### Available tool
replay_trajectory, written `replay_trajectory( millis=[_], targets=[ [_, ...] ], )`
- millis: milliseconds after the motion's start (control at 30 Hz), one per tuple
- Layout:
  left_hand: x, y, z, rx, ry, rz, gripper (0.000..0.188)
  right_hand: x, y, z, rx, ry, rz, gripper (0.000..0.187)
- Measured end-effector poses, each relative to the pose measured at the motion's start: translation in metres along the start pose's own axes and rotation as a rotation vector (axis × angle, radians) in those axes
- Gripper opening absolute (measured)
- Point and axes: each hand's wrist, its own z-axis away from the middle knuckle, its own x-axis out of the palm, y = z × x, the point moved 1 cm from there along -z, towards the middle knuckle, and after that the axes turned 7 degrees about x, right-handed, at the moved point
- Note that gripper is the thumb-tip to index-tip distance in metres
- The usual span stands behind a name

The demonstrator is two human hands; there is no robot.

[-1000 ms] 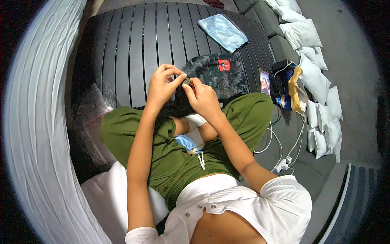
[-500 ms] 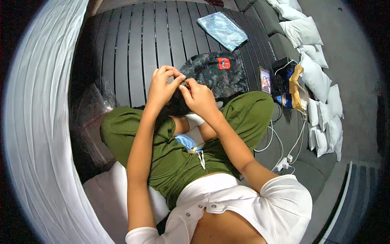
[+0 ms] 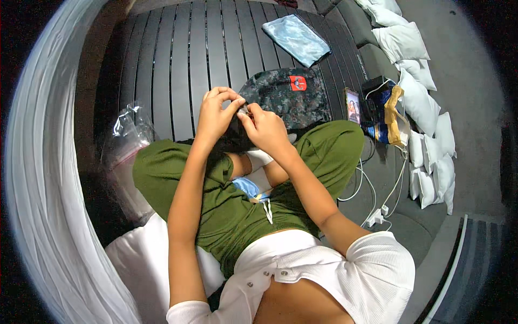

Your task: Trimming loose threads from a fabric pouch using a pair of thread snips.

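Observation:
Both hands meet over my crossed legs, at the near left edge of a dark camouflage fabric piece [image 3: 286, 105] with a red patch. My left hand [image 3: 218, 110] is closed in a pinch, thumb and forefinger pressed together at the tips. Opposite it, my right hand [image 3: 264, 127] pinches with its thumb and curled forefinger. A tiny greyish thing [image 3: 244, 110] shows between the fingertips, too small to name. Black material lies in shadow below the hands, and I cannot tell whether it joins the camouflage piece.
A folded light-blue cloth [image 3: 297, 40] lies on the dark slatted surface [image 3: 178, 65]. To the right stand a lit phone [image 3: 352, 105], a blue-and-yellow pouch [image 3: 393, 116] and white cables [image 3: 372, 189]. A clear plastic bag [image 3: 129, 129] sits by my left knee, near a white curtain [image 3: 48, 162].
The white curtain has swung left, showing more of the clear plastic bag. My hands stay almost in place, with only a slight shift at the fingertips. The phone's picture differs.

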Motion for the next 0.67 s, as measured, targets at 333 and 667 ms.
replay_trajectory(
  millis=[333, 667],
  targets=[
    [0.000, 0.003, -0.001, -0.016, -0.016, 0.015, 0.018, 0.000, 0.002, 0.000, 0.059, -0.030, -0.011, 0.025],
    [-0.006, -0.009, -0.005, -0.395, -0.163, 0.371, 0.019, 0.000, 0.004, 0.001, 0.055, -0.082, 0.036, 0.027]
  ],
)
